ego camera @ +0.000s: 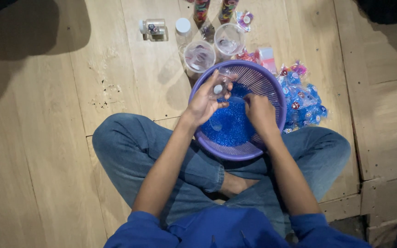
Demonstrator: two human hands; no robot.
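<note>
I sit cross-legged on a wooden floor with a purple plastic basin (272, 87) between my knees, filled with small blue beads (230, 124). My left hand (204, 102) holds a small clear plastic bottle (220, 85) over the basin's left rim. My right hand (259, 112) reaches down into the blue beads with its fingers curled; whether it holds anything is hidden.
Two clear round containers (199, 56) (229, 40) stand just beyond the basin. A small bottle lies on its side (153, 27) next to a white-capped jar (183, 28). A pile of small colourful packets (302, 96) lies right of the basin. Floorboard edges run at right.
</note>
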